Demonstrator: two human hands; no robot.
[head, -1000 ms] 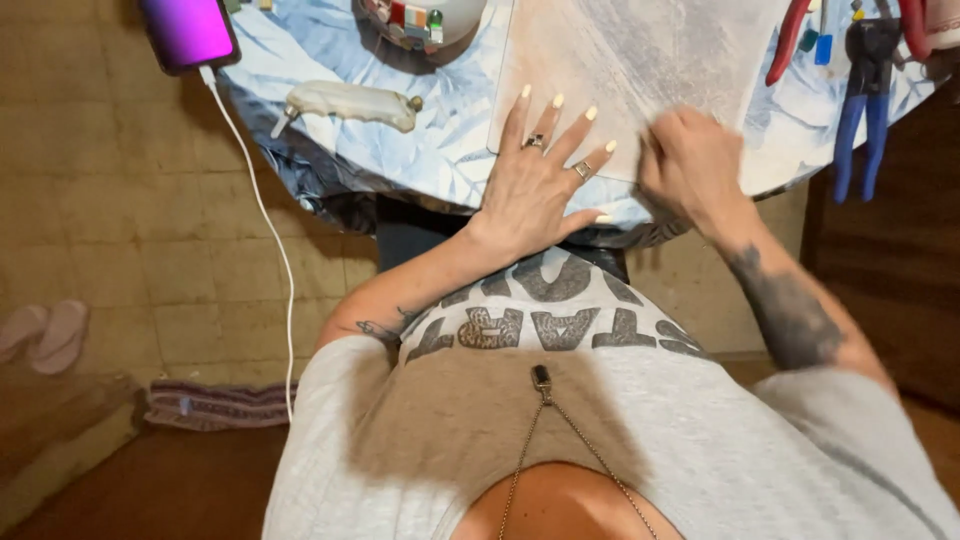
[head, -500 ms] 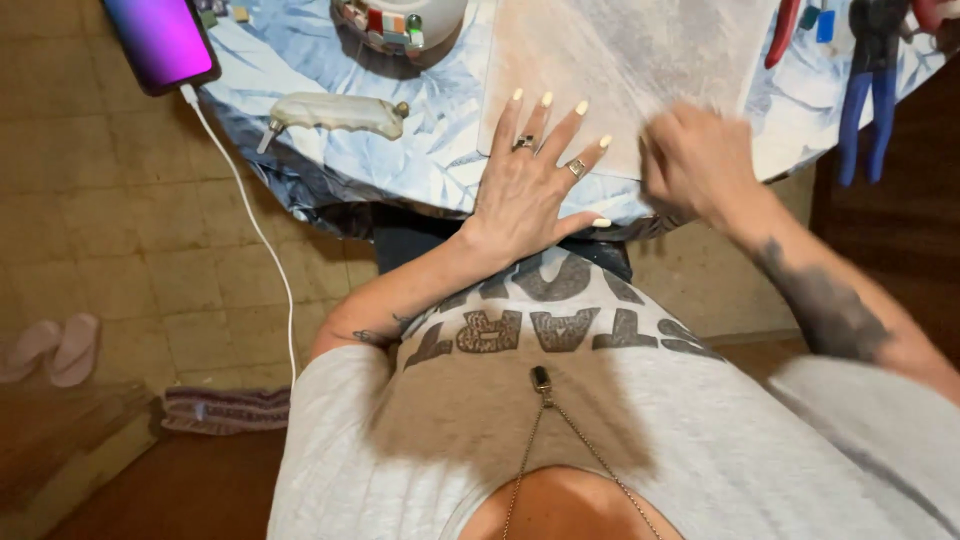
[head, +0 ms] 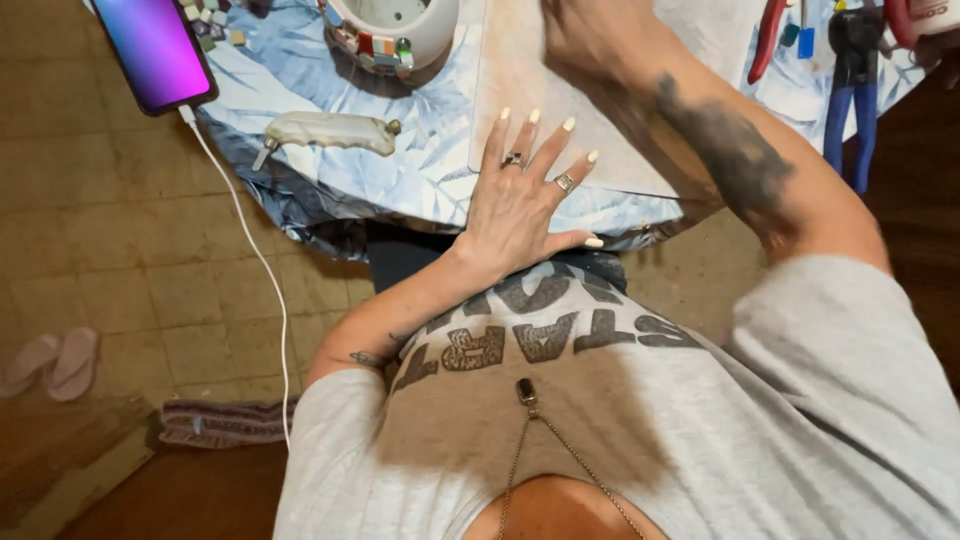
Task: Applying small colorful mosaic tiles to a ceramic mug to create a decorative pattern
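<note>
Moved up the pale translucent rectangular sheet (head: pixel 560 120) since earlier: right hand (head: pixel 590 35), far end, fingers cut off, grip unclear. Left hand (head: pixel 525 195) flat, fingers spread, pressing near edge on blue leaf-patterned tablecloth (head: pixel 420 170), beside whitish cutting tool (head: pixel 325 130).

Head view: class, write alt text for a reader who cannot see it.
A person's left hand lies flat on a pale sheet on a blue leaf-patterned table; the right hand reaches further up. A mosaic-tiled pot, lit phone and pliers lie nearby.
</note>
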